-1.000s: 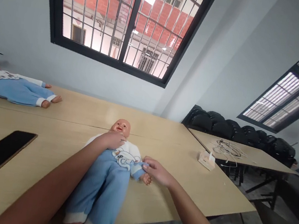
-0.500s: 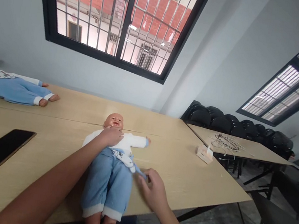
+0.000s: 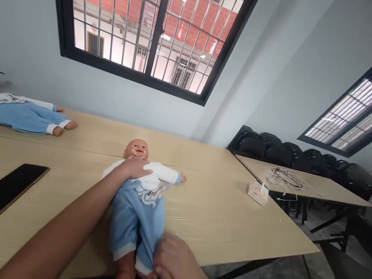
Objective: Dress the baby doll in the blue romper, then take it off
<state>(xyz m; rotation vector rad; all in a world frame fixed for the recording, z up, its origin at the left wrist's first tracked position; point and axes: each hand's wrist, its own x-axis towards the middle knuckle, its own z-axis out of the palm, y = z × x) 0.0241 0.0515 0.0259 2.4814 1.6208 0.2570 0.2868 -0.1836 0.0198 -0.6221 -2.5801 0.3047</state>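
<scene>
A baby doll [image 3: 137,148] in a white top and blue trousers [image 3: 126,221] lies on its back, feet over the table's near edge. My left hand [image 3: 135,168] is laid flat on its chest just below the chin, fingers outstretched. At the doll's lower leg on the right, my right hand [image 3: 174,263] is closed on the trouser leg, whose cloth runs taut from the waist; the fingertips are partly hidden and blurred. A bib [image 3: 150,195] with a printed animal face is bunched at the doll's waist.
A second doll [image 3: 22,114] lies at the back left. A black phone-shaped slab [image 3: 1,191] is on the table [image 3: 228,230] at left, a tissue box [image 3: 258,192] at right. Tangled cables [image 3: 285,178] lie on another table; black chairs [image 3: 275,148] stand behind it.
My right hand has left the bib's blue edge and moved down and nearer, onto the trouser leg, pulling its cloth taut. My left hand stays on the chest. The doll's legs have shifted.
</scene>
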